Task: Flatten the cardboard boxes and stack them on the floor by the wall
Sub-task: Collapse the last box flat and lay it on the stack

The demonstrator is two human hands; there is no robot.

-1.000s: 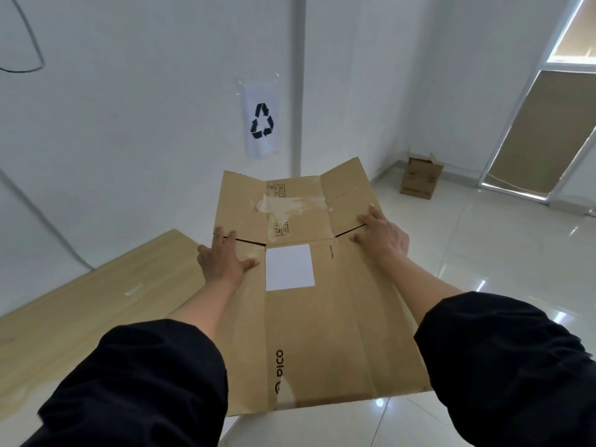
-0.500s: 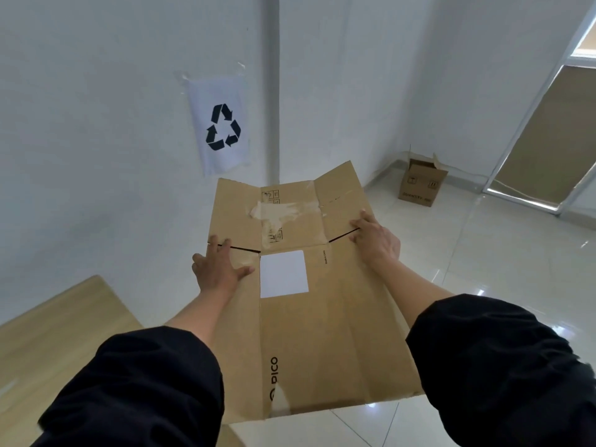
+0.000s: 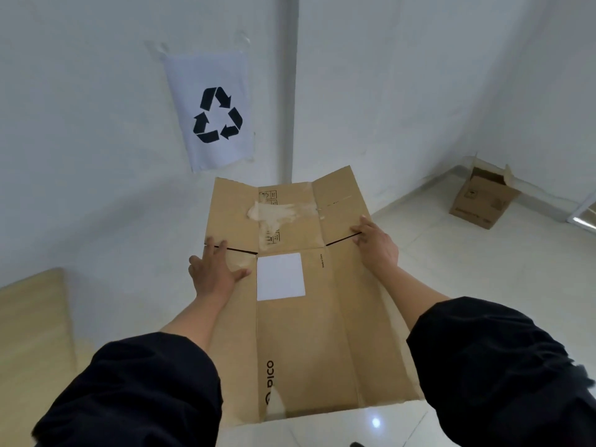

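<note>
A flattened brown cardboard box (image 3: 300,333) with a white label and torn tape marks is held out in front of me above the floor, its flaps pointing toward the white wall. My left hand (image 3: 214,274) grips its left edge near the flap slit, thumb on top. My right hand (image 3: 375,245) grips the right edge by the other slit. An open, still upright cardboard box (image 3: 482,200) stands on the floor at the right by the wall.
A paper sign with a recycling symbol (image 3: 213,114) hangs on the wall ahead, beside a vertical pipe (image 3: 290,91). A light wooden tabletop (image 3: 29,321) shows at the left. Glossy white floor tiles (image 3: 467,269) spread to the right.
The view has closed in on the wall; the recycling sign appears larger and the wooden tabletop has slid left. Both hands keep the same hold on the flattened box.
</note>
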